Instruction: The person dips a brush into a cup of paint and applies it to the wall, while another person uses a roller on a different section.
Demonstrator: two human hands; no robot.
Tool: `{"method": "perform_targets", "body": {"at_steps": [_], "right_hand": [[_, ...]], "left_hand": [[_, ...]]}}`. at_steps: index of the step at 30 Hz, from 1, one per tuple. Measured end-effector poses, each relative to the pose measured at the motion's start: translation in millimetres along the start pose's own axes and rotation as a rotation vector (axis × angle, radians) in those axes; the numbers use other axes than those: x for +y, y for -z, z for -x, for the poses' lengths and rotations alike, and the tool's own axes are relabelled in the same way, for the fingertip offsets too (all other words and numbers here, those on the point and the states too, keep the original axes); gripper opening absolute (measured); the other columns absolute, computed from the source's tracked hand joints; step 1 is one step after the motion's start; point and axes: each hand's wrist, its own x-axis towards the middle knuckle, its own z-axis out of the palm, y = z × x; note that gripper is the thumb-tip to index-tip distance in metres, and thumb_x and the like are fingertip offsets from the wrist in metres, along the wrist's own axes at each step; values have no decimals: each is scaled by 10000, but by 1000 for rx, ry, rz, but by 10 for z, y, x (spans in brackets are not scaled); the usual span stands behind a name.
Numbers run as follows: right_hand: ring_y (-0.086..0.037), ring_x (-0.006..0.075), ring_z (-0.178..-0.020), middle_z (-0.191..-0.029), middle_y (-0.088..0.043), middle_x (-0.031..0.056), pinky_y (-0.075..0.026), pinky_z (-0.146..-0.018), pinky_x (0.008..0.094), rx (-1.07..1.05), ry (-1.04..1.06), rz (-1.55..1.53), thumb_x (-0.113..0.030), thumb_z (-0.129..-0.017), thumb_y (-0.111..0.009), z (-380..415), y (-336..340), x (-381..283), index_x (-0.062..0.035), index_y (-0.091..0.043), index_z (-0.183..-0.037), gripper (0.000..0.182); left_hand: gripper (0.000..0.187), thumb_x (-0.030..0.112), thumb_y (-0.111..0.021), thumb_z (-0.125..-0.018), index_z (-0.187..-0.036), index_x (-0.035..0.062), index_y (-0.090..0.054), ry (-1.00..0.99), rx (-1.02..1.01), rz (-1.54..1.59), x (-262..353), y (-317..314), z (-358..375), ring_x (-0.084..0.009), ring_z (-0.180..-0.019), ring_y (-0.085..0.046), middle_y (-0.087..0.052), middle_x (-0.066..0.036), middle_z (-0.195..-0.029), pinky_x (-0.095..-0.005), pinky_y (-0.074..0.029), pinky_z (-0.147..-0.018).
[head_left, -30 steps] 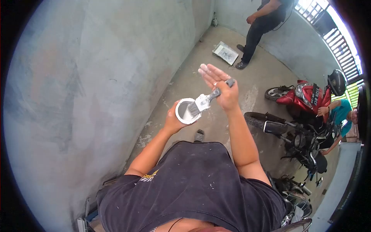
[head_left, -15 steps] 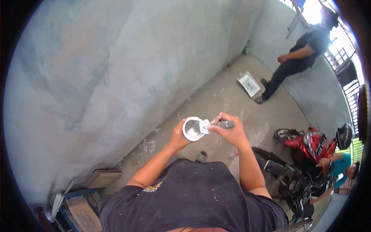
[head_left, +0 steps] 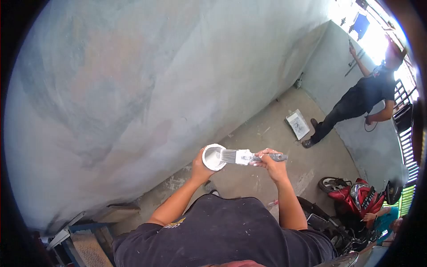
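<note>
My left hand [head_left: 199,167] is wrapped round the side of a white paint pot [head_left: 205,161], which has white paint inside. In my right hand [head_left: 272,165] is a paintbrush [head_left: 243,157] with a grey handle and a paint-smeared white ferrule. Its bristles point left and overlap the pot's right rim. The fingers are closed about the handle, whose end sticks out to the right. Both hands are in front of my chest, above the floor.
A patchy grey wall [head_left: 147,89] rises on the left. A paint tray [head_left: 297,124] lies on the floor near a standing person [head_left: 362,95]. Motorcycles [head_left: 356,196] and another person [head_left: 387,222] are at right. Boards [head_left: 91,249] lean lower left.
The brush has been drawn back to the right, so its bristles now show at the rim. The pot has shifted slightly left and down. The standing person has raised one arm and turned.
</note>
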Motion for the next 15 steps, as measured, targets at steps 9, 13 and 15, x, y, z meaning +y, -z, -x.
{"method": "perform_targets", "body": {"at_steps": [9,13,15], "right_hand": [[-698,210,-850,-974,-697,126,-593,-772,330,25,69,148,-26,-877,-657,183,13,-68,21,-671,-994,127],[-676,208,-973,-1050,-681,126,-597,-818,355,-59,26,-59,-92,-905,-646,-62,-34,305,22,-670,-1020,164],[-679,203,-956,-1017,-686,115,-602,-849,375,-50,71,-47,-107,-908,-661,-120,-13,400,15,-674,-1017,164]], "left_hand": [[730,224,-935,-639,-1250,46,-579,18,-32,54,204,44,20,-254,-1079,-672,-683,-128,-1179,-378,-528,-942],[731,245,-948,-620,-1225,40,-591,-5,65,81,-250,135,6,-247,-1049,-677,-700,-123,-1124,-378,-529,-930],[734,248,-953,-613,-1218,39,-593,0,110,74,-292,45,40,-248,-1048,-677,-699,-122,-1124,-378,-530,-928]]}}
